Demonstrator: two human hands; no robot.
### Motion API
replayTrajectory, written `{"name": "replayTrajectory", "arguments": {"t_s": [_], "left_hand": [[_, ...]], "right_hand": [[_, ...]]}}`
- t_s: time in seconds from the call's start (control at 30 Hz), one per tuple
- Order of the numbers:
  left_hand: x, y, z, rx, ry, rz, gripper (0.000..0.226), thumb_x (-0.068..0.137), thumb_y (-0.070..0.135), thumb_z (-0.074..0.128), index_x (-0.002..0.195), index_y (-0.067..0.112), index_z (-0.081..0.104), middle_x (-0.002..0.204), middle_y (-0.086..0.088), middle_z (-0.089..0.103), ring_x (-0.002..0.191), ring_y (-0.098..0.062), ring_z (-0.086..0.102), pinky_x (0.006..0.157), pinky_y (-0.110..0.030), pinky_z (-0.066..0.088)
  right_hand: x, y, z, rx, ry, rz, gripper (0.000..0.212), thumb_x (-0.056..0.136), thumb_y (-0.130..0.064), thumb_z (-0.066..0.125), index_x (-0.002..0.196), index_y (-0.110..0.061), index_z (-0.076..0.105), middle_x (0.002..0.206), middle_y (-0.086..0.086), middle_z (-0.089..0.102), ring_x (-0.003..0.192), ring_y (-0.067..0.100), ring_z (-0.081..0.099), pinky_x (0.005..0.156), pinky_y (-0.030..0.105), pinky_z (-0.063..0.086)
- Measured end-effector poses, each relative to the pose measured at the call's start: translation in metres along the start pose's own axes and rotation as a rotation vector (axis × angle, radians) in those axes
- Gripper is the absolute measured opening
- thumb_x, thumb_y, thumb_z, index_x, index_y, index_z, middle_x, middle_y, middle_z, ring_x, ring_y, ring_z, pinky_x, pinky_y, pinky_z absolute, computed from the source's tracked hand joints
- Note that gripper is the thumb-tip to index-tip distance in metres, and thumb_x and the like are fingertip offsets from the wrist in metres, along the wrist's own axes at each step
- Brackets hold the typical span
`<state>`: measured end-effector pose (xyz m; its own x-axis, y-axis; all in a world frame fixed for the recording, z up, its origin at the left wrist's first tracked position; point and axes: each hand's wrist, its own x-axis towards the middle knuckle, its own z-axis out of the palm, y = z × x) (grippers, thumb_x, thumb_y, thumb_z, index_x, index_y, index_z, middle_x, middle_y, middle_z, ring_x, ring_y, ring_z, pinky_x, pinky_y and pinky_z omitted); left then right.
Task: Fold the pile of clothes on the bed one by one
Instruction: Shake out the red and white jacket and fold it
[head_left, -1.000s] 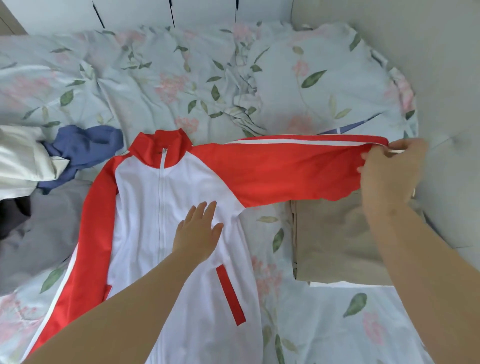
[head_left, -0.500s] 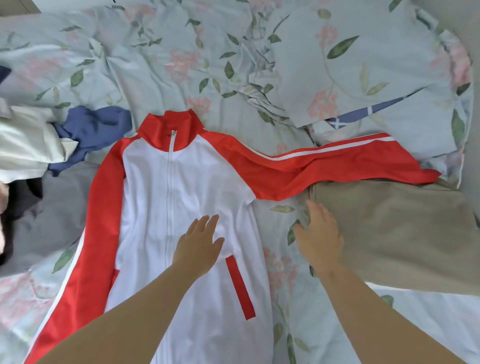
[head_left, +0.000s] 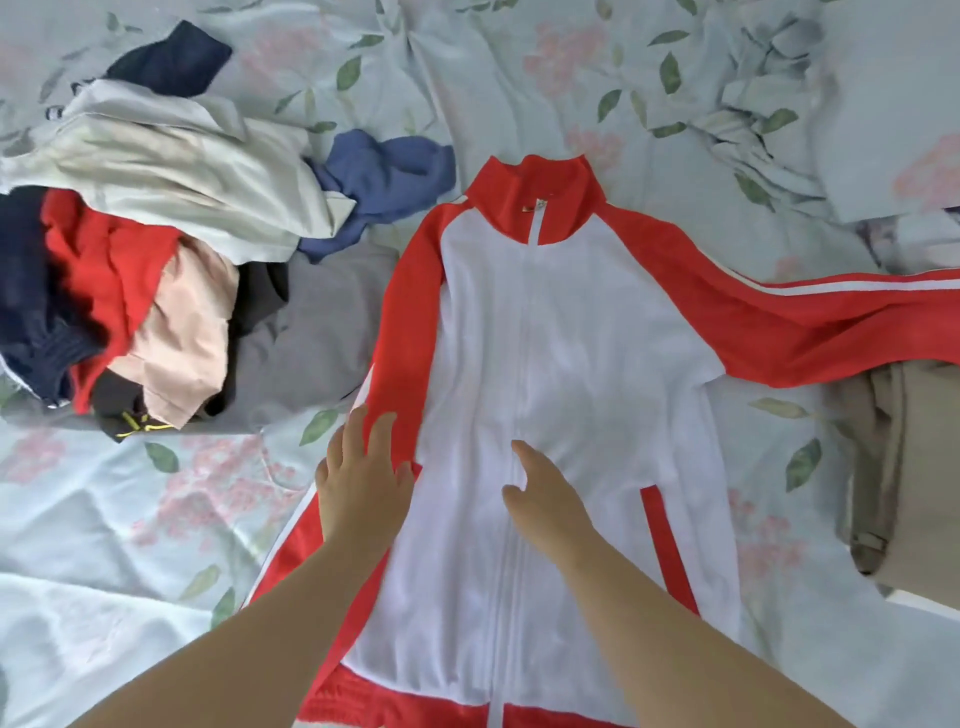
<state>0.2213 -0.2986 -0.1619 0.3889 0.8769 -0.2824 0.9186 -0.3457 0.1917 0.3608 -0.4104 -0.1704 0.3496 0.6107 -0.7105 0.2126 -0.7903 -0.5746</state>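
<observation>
Down low, the left hand (head_left: 363, 480) lies flat with fingers straight and slightly spread on the red sleeve (head_left: 410, 322) that runs along the side of the jacket (head_left: 587, 332). The right hand (head_left: 545, 501) is relaxed, fingers loosely bent and holding nothing, over the white front just beside the zip (head_left: 525, 374); whether it touches the cloth I cannot tell. The jacket is spread front up on the bed (head_left: 130, 525), its other sleeve (head_left: 831, 332) stretched sideways, with its far part over a folded beige garment (head_left: 914, 467). The pile of clothes (head_left: 156, 249) sits beside the collar end.
</observation>
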Motion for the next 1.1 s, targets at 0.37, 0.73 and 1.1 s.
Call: {"name": "replayTrajectory", "arguments": {"t_s": [0.37, 0.73, 1.1], "left_hand": [[0.037, -0.041, 0.01, -0.202, -0.172, -0.057, 0.051, 0.093, 0.022, 0.055, 0.138, 0.019, 0.032, 0.125, -0.004, 0.052, 0.115, -0.026, 0.049, 0.093, -0.037, 0.04], [0.116, -0.119, -0.073, -0.613, 0.326, -0.258, 0.049, 0.091, 0.019, 0.056, 0.138, 0.019, 0.044, 0.134, -0.009, 0.049, 0.123, -0.026, 0.045, 0.104, -0.035, 0.034], [0.082, -0.126, -0.027, -0.596, -0.097, -0.491, 0.083, 0.087, 0.021, 0.064, 0.147, 0.018, 0.006, 0.123, -0.016, 0.053, 0.105, -0.037, 0.059, 0.089, -0.047, 0.049]], "right_hand": [[0.053, -0.041, 0.053, -0.389, -0.056, 0.284, 0.068, 0.093, -0.016, 0.036, 0.148, -0.041, 0.008, 0.157, -0.011, -0.017, 0.14, 0.047, -0.012, 0.115, 0.053, 0.014], [0.055, -0.035, 0.048, -0.43, -0.146, 0.28, 0.085, 0.087, -0.03, 0.054, 0.149, -0.043, -0.003, 0.154, -0.007, -0.03, 0.143, 0.042, -0.016, 0.116, 0.05, 0.006], [0.053, -0.037, 0.044, -0.545, -0.198, 0.221, 0.09, 0.087, -0.031, 0.054, 0.149, -0.035, -0.01, 0.153, 0.007, -0.032, 0.145, 0.029, -0.017, 0.116, 0.047, -0.011]]}}
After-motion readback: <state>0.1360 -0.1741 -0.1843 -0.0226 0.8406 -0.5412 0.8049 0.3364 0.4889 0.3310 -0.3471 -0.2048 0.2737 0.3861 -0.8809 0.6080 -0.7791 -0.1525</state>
